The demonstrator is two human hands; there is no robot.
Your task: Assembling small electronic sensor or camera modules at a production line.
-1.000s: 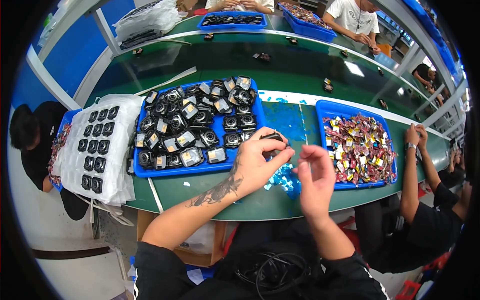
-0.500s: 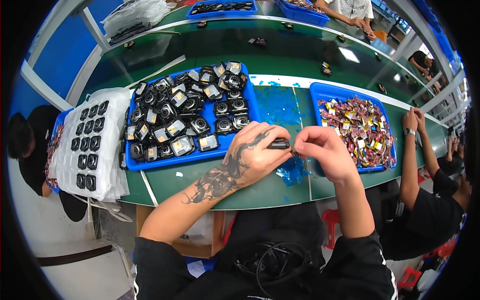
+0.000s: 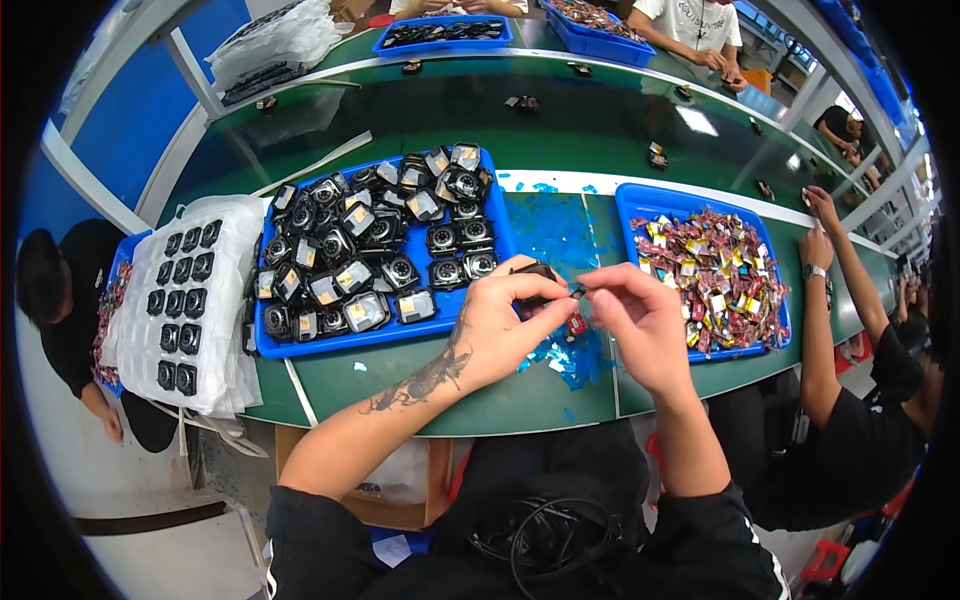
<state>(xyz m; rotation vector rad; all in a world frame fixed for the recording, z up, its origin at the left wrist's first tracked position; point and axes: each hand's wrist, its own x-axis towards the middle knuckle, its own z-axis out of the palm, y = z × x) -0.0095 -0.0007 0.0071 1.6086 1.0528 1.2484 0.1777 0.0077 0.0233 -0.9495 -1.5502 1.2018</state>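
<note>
Bright overhead light, glare on green bench (image 3: 600,130), fisheye-bent edges.

The right hand (image 3: 640,320) has closed in from beside the blue tray (image 3: 385,340) to pinch the small black part (image 3: 545,285) held by the left hand (image 3: 500,325).

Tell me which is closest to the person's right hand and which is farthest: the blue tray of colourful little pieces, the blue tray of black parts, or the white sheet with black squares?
From the right hand:
1. Blue tray of colourful little pieces, just to its right.
2. Blue tray of black round parts, to the left, past the left hand.
3. White sheet with rows of black squares, far left at the table edge.
</note>
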